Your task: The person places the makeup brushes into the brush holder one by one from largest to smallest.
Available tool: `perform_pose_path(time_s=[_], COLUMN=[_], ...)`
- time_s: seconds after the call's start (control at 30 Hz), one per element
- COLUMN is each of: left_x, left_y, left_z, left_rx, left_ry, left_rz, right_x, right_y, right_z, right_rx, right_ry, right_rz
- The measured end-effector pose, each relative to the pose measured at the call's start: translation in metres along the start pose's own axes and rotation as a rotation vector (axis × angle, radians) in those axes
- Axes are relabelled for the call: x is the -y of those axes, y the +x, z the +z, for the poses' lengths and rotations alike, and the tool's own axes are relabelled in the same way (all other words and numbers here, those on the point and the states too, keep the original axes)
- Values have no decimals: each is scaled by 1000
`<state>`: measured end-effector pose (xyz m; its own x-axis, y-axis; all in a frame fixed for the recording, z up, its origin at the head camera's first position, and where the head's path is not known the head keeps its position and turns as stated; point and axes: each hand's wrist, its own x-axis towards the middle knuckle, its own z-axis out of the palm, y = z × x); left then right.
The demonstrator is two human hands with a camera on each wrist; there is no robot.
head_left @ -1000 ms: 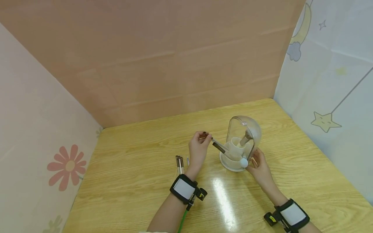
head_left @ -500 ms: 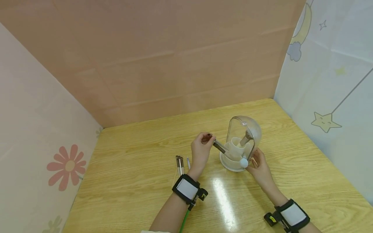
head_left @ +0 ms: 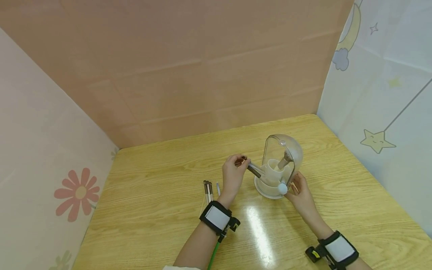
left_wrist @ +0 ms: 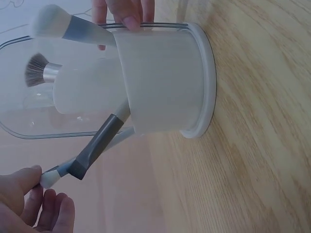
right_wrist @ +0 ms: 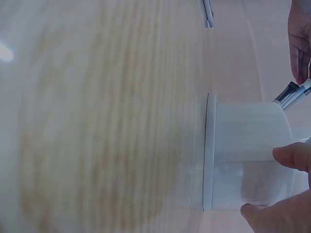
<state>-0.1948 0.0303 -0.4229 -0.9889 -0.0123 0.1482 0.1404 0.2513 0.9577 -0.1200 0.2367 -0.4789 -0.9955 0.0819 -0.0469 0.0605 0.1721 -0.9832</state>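
Thumb and fingers of the left hand (head_left: pixel 233 175) pinch a slim brush (left_wrist: pixel 63 168) near its pale tip. Right of the frame's centre, the right hand (head_left: pixel 301 193) grips a smooth, round white holder (left_wrist: pixel 165 80) with a clear domed cover (head_left: pixel 296 149).

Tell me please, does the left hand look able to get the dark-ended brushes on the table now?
Probably not yet: the left hand pinches a brush that runs to the white holder. Once freed, likely yes: the dark-ended brushes lie close by, with those ends uncovered.
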Motion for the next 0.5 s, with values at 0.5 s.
perform_pose_path(time_s=[0.5], left_x=[3], left_y=[1], left_z=[5], left_rx=[66], left_ry=[2], left_rz=[-70], right_x=[0], right_y=[0], right_z=[0], right_rx=[1], right_ry=[-4], right_rz=[5])
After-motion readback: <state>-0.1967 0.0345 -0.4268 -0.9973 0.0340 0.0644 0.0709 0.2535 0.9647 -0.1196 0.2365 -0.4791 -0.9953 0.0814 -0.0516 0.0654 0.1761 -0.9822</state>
